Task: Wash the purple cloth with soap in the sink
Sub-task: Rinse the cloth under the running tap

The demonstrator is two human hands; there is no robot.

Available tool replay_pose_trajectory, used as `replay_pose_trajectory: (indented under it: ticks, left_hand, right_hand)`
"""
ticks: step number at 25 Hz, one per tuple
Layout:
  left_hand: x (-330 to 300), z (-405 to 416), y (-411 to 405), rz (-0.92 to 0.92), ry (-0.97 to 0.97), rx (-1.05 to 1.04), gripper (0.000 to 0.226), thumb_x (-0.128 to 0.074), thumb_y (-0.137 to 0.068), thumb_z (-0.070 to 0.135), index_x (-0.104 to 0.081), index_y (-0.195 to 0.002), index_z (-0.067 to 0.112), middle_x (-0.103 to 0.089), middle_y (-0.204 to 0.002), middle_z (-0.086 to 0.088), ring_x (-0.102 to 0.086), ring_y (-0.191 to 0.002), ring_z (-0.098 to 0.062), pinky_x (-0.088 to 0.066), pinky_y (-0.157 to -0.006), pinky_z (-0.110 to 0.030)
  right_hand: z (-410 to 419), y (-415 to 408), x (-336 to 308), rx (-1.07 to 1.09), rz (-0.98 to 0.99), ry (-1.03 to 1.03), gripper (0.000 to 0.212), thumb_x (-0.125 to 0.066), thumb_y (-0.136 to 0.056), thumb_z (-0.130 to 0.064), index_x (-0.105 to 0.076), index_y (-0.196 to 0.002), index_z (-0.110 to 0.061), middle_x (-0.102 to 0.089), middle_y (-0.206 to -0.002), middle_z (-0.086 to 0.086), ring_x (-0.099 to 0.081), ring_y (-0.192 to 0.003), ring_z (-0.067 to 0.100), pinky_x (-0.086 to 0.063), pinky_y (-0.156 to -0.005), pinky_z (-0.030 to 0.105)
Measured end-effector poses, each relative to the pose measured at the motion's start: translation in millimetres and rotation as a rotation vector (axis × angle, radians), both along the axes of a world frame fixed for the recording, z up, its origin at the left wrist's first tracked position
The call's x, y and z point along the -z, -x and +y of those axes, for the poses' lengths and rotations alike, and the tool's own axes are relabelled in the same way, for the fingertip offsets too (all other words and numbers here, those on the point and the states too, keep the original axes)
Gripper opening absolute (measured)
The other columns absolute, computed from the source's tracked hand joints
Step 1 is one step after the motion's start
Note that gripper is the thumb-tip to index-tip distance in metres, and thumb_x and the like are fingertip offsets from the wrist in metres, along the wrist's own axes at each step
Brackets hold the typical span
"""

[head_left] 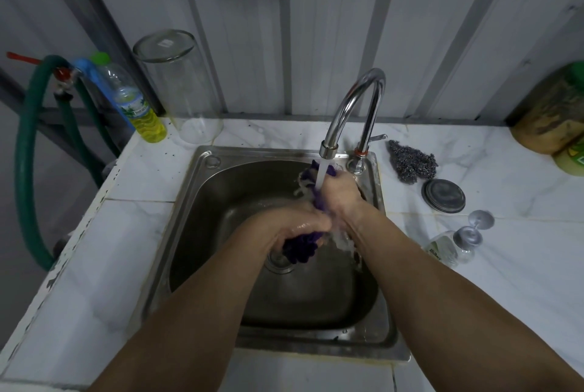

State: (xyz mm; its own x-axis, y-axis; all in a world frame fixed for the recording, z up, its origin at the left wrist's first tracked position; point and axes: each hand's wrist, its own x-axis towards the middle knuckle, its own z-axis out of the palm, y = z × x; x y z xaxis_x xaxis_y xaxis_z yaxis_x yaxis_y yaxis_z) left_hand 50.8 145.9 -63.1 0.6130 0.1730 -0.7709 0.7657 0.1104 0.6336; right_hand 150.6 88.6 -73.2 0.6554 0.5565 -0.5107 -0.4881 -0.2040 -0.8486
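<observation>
The purple cloth (301, 246) is stretched between both hands over the steel sink (202, 189). My right hand (339, 190) grips its upper end right under the chrome tap (354, 107), where a stream of water (320, 176) runs onto it. My left hand (292, 227) clutches the lower end above the drain, and a bunch of cloth hangs out below the fingers. Water splashes off the cloth between my wrists. A soap pump bottle (445, 247) lies on its side on the counter to the right of the sink.
Right of the sink lie a steel scouring pad (412, 162), a round metal lid (443, 196) and large jars (556, 113). At the back left stand an upturned glass jar (180, 88), a bottle of yellow liquid (136, 100) and a green hose (28, 151).
</observation>
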Motion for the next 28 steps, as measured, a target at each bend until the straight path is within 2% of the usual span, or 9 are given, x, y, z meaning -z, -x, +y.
replay_pose_trajectory:
  ticks: [3,6,10,12,14,19,23,26,28]
  left_hand:
    - [-0.4,-4.1,-2.5,-0.004,-0.144,0.015,0.020,-0.067,-0.080,0.023,-0.070,-0.094,0.010,-0.072,-0.071,-0.005,-0.070,-0.056,-0.016,-0.059,-0.060,-0.031]
    - [0.3,8.5,11.6,-0.096,0.103,-0.098,0.035,-0.076,-0.081,0.024,-0.065,-0.113,0.016,-0.077,-0.098,-0.013,-0.078,-0.083,-0.025,-0.064,-0.077,-0.042]
    - [8.7,5.5,14.5,-0.344,0.370,-0.775,0.043,-0.076,-0.086,0.027,-0.064,-0.124,0.011,-0.081,-0.095,-0.013,-0.078,-0.092,-0.030,-0.064,-0.079,-0.041]
    - [11.8,-7.3,-0.2,-0.341,0.501,-1.049,0.048,-0.076,-0.083,0.043,-0.067,-0.118,0.010,-0.080,-0.098,-0.017,-0.077,-0.094,-0.034,-0.063,-0.084,-0.045]
    - [8.1,-18.2,-14.4,-0.334,0.531,-1.104,0.054,-0.076,-0.081,0.052,-0.068,-0.115,0.011,-0.079,-0.105,-0.019,-0.076,-0.094,-0.037,-0.063,-0.083,-0.050]
    - [-6.1,-14.4,-31.6,-0.268,0.457,-1.291,0.019,-0.064,-0.092,0.015,-0.069,-0.106,0.003,-0.079,-0.080,-0.019,-0.077,-0.067,-0.029,-0.062,-0.051,-0.038]
    - [-16.1,-17.6,-35.1,-0.348,0.543,-1.418,0.011,-0.058,-0.098,0.014,-0.064,-0.104,0.007,-0.072,-0.093,-0.019,-0.072,-0.069,-0.031,-0.059,-0.041,-0.035]
    - [-10.2,-14.1,-35.6,-0.290,0.466,-1.470,0.019,-0.060,-0.097,0.020,-0.062,-0.109,0.006,-0.069,-0.094,-0.017,-0.069,-0.073,-0.028,-0.059,-0.047,-0.033]
    - [-1.4,-13.1,-36.4,-0.219,0.304,-1.439,0.022,-0.058,-0.098,0.028,-0.065,-0.108,0.009,-0.070,-0.091,-0.012,-0.066,-0.070,-0.022,-0.056,-0.058,-0.033]
  right_hand:
    - [1.2,-5.4,4.5,0.134,0.015,0.050,0.012,-0.069,-0.086,-0.018,-0.072,-0.083,-0.007,-0.072,-0.061,0.008,-0.072,-0.060,0.023,-0.061,-0.058,0.034]
    - [-8.4,-14.3,-2.1,0.253,0.233,-0.091,0.034,-0.081,-0.081,-0.031,-0.069,-0.104,-0.009,-0.078,-0.093,0.015,-0.078,-0.084,0.033,-0.064,-0.078,0.047]
    - [-18.9,-22.2,-4.0,0.448,0.306,-0.246,0.036,-0.078,-0.082,-0.004,-0.065,-0.116,-0.002,-0.074,-0.114,0.021,-0.072,-0.092,0.033,-0.057,-0.089,0.061]
    - [-14.7,-8.7,-1.6,0.497,0.318,-0.289,0.026,-0.066,-0.084,0.008,-0.066,-0.109,0.001,-0.075,-0.106,0.021,-0.071,-0.092,0.036,-0.055,-0.092,0.064]
    - [-13.4,10.0,1.6,0.517,0.375,-0.345,0.028,-0.062,-0.085,0.010,-0.067,-0.112,0.001,-0.076,-0.103,0.017,-0.073,-0.099,0.035,-0.056,-0.092,0.061]
    - [-17.0,30.7,5.5,0.650,0.597,-0.470,0.037,-0.068,-0.085,0.004,-0.070,-0.117,-0.016,-0.076,-0.108,0.014,-0.075,-0.098,0.032,-0.059,-0.089,0.056]
    - [-11.3,26.9,3.7,0.557,0.563,-0.420,0.019,-0.056,-0.097,-0.016,-0.059,-0.112,-0.004,-0.066,-0.099,0.005,-0.068,-0.085,0.016,-0.055,-0.100,0.041]
    - [-12.7,26.2,5.8,0.544,0.516,-0.277,0.015,-0.048,-0.098,-0.018,-0.054,-0.085,-0.012,-0.056,-0.080,0.002,-0.059,-0.064,0.012,-0.058,-0.067,0.026]
    - [-10.0,25.8,4.1,0.616,0.563,-0.233,0.019,-0.054,-0.097,-0.019,-0.054,-0.081,-0.010,-0.055,-0.070,0.003,-0.059,-0.062,0.016,-0.058,-0.058,0.031]
